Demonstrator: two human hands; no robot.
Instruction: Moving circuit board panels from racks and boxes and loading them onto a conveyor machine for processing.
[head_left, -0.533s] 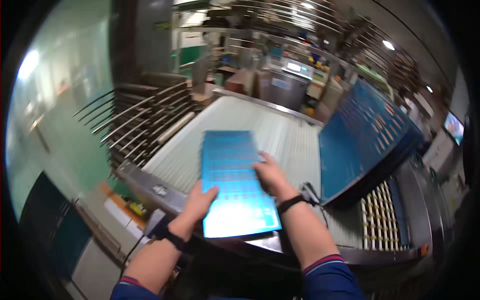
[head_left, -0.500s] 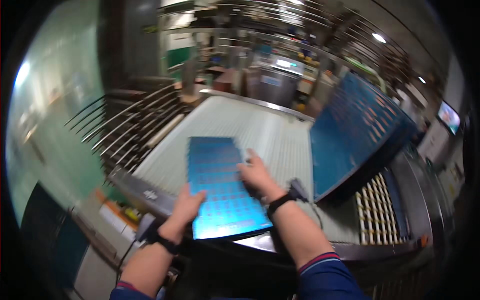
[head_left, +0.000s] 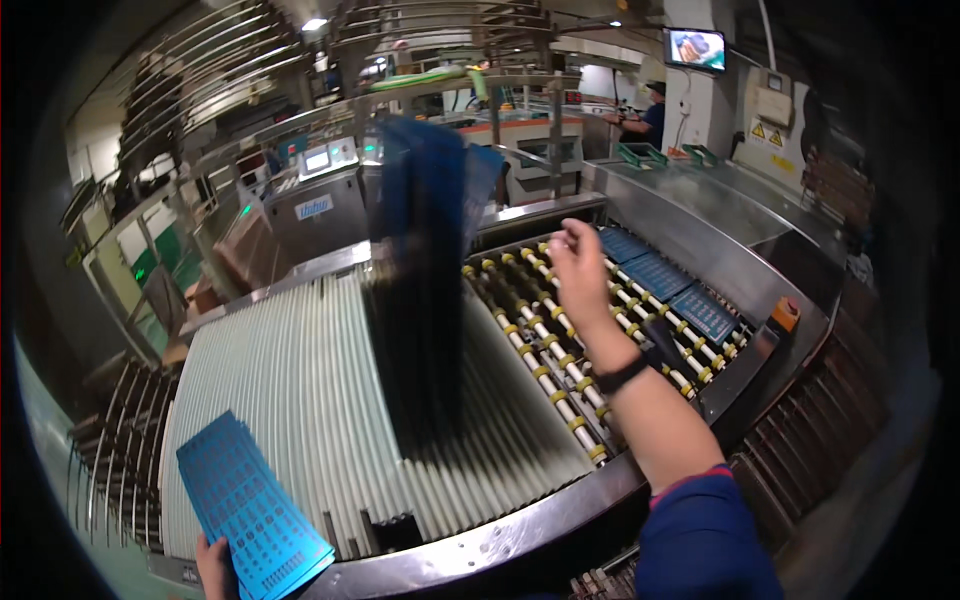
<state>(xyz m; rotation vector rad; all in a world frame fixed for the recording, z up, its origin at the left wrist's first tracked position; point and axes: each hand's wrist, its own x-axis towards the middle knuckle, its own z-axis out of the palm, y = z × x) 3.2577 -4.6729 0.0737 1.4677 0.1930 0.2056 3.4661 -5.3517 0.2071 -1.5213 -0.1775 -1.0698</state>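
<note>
My left hand (head_left: 212, 566) grips the near edge of a blue rectangular panel (head_left: 250, 505) with rows of small printed marks, at the lower left. The panel lies over the near left part of a bed of pale rollers (head_left: 290, 380). My right hand (head_left: 582, 275) is raised above the yellow-ringed rollers (head_left: 545, 375), fingers apart and slightly curled, with nothing in them. A tall blue and dark board-like piece (head_left: 425, 220) stands upright between my hands, blurred. More blue panels (head_left: 705, 312) lie in a row on the ringed rollers at the right.
A steel rim (head_left: 500, 540) edges the roller bed in front. An orange-topped box (head_left: 785, 314) sits at the right corner. Behind stands a machine with a small screen (head_left: 318, 160). Another person (head_left: 650, 115) is far back. Metal racks (head_left: 105, 450) flank the left side.
My view has turned right. My right hand has come off the panel and moved away over the ringed rollers; the left hand keeps hold. The tall blue piece, tilted before, now stands upright.
</note>
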